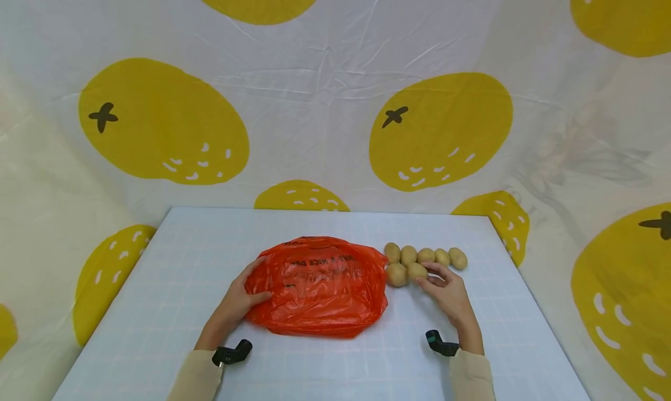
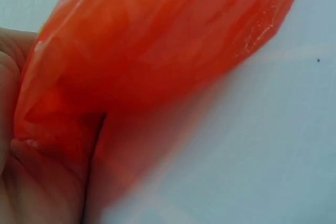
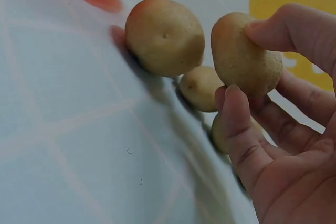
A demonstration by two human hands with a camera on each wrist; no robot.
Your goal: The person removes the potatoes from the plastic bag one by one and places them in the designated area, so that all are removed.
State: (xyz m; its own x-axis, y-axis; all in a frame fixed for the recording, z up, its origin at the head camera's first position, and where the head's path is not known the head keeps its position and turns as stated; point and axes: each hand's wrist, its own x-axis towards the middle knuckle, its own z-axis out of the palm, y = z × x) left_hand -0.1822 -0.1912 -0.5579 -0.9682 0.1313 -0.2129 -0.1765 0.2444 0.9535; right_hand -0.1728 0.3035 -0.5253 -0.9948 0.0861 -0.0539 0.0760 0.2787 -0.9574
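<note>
A red plastic bag (image 1: 320,287) with dark printed lettering lies bulging on the table, its contents hidden. My left hand (image 1: 238,299) grips the bag's left side, thumb over the front; in the left wrist view the red film (image 2: 142,51) bunches against the palm. With thumb and fingertips, my right hand (image 1: 452,296) pinches a potato (image 3: 239,59), which shows raised off the cloth in the right wrist view. Another potato (image 1: 396,275) sits right at the bag's right edge. Behind these two, several potatoes (image 1: 408,254) form a row.
A pale checked cloth (image 1: 157,313) covers the table. Behind it and at both sides hangs a white curtain (image 1: 314,127) printed with big yellow fruit. Each wrist wears a black camera mount (image 1: 232,352).
</note>
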